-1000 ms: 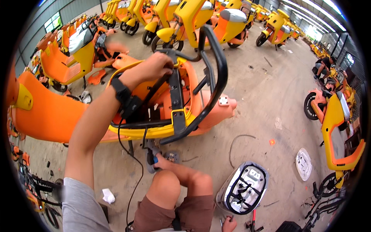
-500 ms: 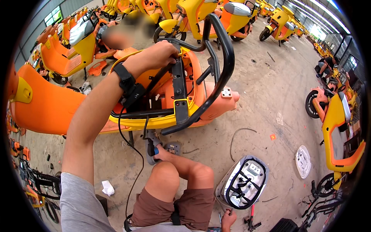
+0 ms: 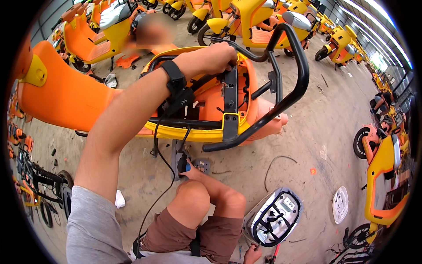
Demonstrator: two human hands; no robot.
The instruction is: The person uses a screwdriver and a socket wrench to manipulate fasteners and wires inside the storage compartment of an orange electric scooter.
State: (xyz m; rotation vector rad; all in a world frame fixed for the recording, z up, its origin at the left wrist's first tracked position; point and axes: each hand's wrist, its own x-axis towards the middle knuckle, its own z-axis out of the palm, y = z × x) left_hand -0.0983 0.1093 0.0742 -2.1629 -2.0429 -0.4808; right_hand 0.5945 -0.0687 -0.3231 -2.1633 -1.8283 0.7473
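My left hand [image 3: 220, 58] is closed at the far end of a black metal crossbar bracket [image 3: 230, 94] on an orange and yellow electric scooter [image 3: 211, 137]. Its curled fingers hide whatever they grip. Below the bracket the scooter's body stands open, showing the orange compartment, frame tubes and wiring. A black strap with a dark box [image 3: 178, 99] is on my left wrist, and a cable runs down from it. Low in the picture, my right hand [image 3: 252, 255] is closed beside an upturned seat [image 3: 274, 218]; what its fingers hold is too small to make out.
A thick black tube rail [image 3: 303, 75] loops out from the scooter's rear. On the floor lie a white oval cover [image 3: 340, 205], a bent hose [image 3: 268, 169] and a red-handled tool [image 3: 275, 253]. Another scooter [image 3: 373, 185] stands at right; a person crouches beyond the scooter's far side.
The view has shifted, so the scooter appears further right and the seat lower. My left hand stays at the bracket's far end, and my right hand stays by the seat.
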